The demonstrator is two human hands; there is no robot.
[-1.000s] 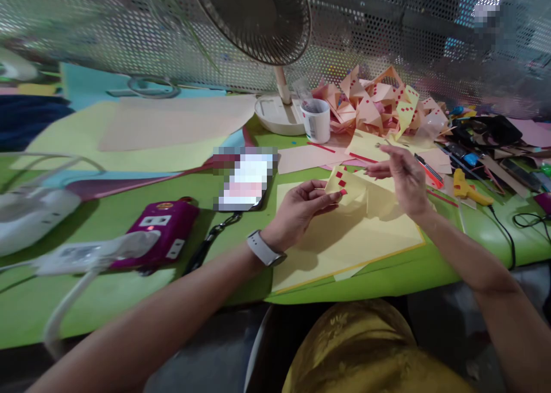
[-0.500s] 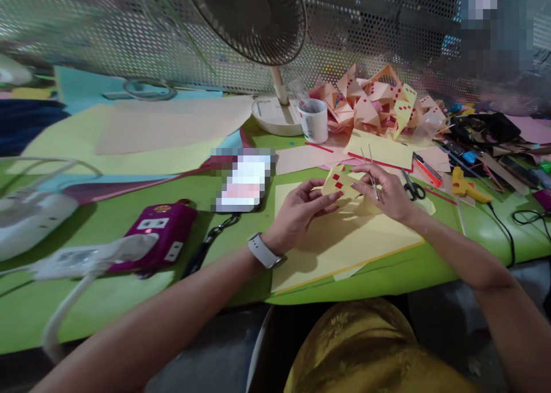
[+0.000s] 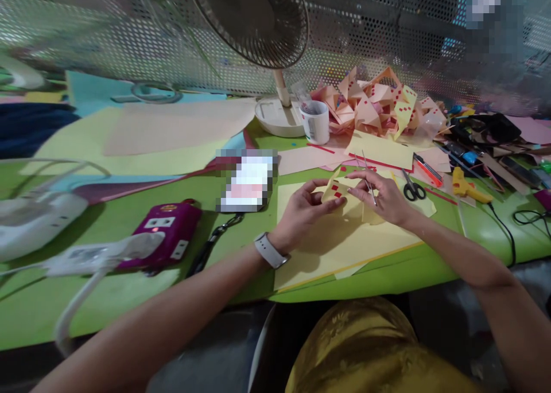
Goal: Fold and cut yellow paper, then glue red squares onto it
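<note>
My left hand (image 3: pixel 303 212), with a watch (image 3: pixel 269 251) on its wrist, pinches a small folded piece of yellow paper (image 3: pixel 330 193) bearing red squares. My right hand (image 3: pixel 387 199) holds a pair of thin metal tweezers (image 3: pixel 367 169) between its fingers, points upward. Its thumb and index finger are close together at the right side of the folded paper; whether they grip it I cannot tell. Both hands are above a large yellow sheet (image 3: pixel 344 261) on the green table. Several tiny red pieces (image 3: pixel 357 168) lie just beyond the hands.
Scissors (image 3: pixel 414 191), a red cutter (image 3: pixel 427 170) and a yellow glue gun (image 3: pixel 470 185) lie to the right. Behind are a white cup (image 3: pixel 315 123), a fan (image 3: pixel 282 119) and heaped folded paper (image 3: pixel 365 103). A phone (image 3: pixel 247 183) and purple power socket (image 3: pixel 166 232) are at left.
The folded paper has tilted and turned slightly in my left hand. My right fingers have shifted a little to the left, drawn closer together, with the tweezers still held. The view has shifted slightly.
</note>
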